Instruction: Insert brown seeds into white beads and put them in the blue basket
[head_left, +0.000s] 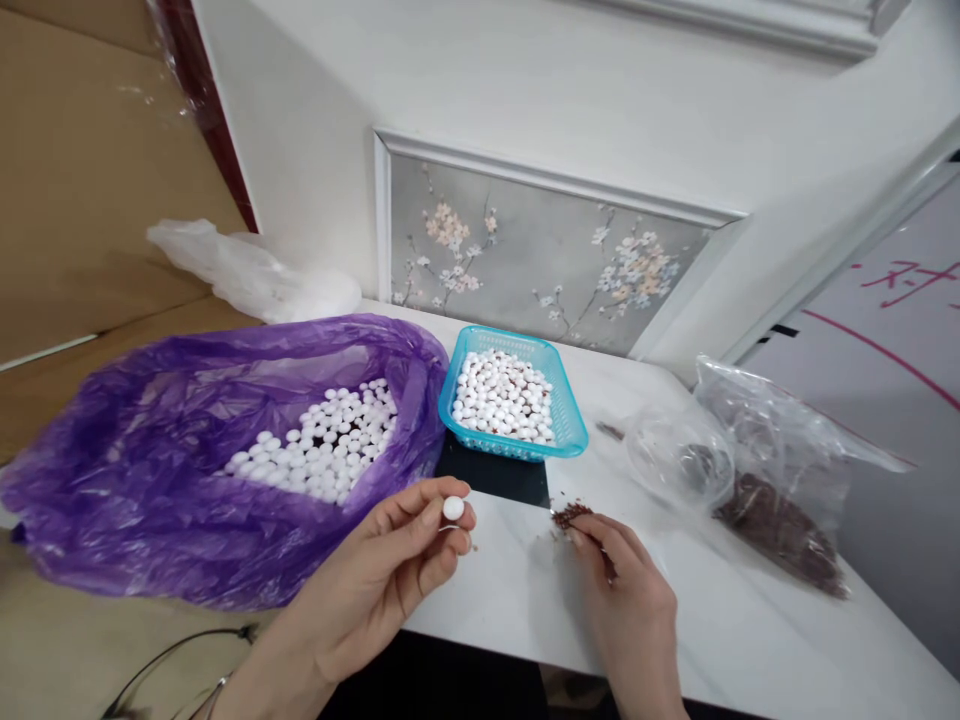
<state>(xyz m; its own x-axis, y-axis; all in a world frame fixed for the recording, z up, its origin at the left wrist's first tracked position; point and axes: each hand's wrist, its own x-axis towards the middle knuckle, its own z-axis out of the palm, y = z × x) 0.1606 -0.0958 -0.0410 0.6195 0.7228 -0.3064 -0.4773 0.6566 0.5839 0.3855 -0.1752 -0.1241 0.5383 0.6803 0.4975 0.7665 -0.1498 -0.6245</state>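
Between the thumb and fingers of my left hand (pixel 405 550) is a small white round piece (pixel 453 508); a thin white edge shows just below it. My right hand (pixel 626 600) has its fingers pinched together at a little heap of reddish-brown granules (pixel 570 514) on the white tabletop. A few granules show under its fingers, though the fingertips are partly hidden. Behind my left hand, a purple plastic bag (pixel 187 400) lies wide with many white round pieces (pixel 322 450) inside. A blue plastic basket (pixel 566 410) beyond both hands holds more such pieces, with reddish-brown spots among them.
To the right on the white table (pixel 480 590) are a clear plastic tub (pixel 679 450) on its side and a clear bag of reddish-brown granules (pixel 784 530). A black patch (pixel 499 470) lies under the basket. A floral wall panel (pixel 525 250) rises behind; cardboard (pixel 82 170) stands left.
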